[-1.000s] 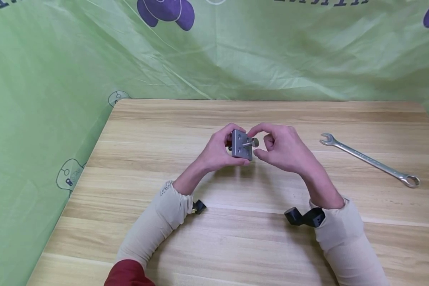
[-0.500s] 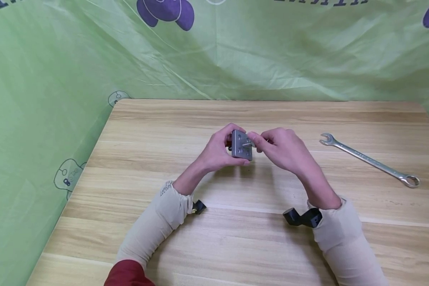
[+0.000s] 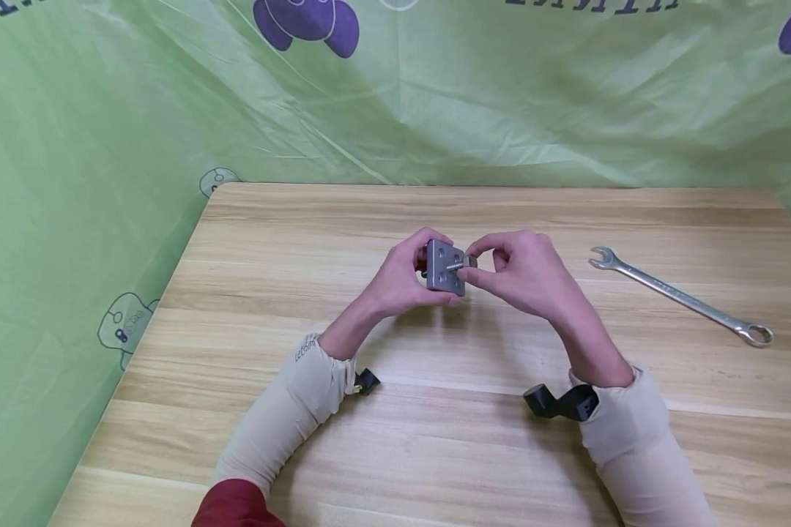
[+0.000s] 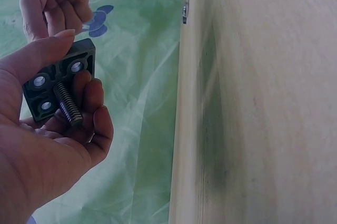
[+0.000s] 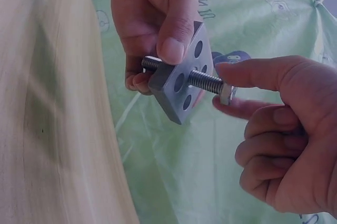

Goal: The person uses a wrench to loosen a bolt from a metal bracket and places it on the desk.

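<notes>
A grey square plate [image 3: 438, 272] with round holes is held by its edges in my left hand [image 3: 398, 277], above the table. Through its middle runs a threaded bolt [image 5: 207, 83], whose hex head sticks out on the right. The bolt's far end [image 4: 68, 105] comes out of the plate's ribbed back, near the curled left fingers. My right hand [image 3: 524, 274] has thumb and index finger on either side of the bolt head [image 5: 227, 93], pinching it. The other right fingers are curled in towards the palm.
A combination wrench [image 3: 682, 293] lies on the wooden table [image 3: 435, 454] to the right of the hands. Black wrist cameras [image 3: 560, 402] project from the sleeves. A green printed cloth [image 3: 501, 110] hangs behind and at the left.
The right thumb and index finger were spread around the bolt head, then turned over it with the thumb on top; now they are turned back at the head. The left hand stays still.
</notes>
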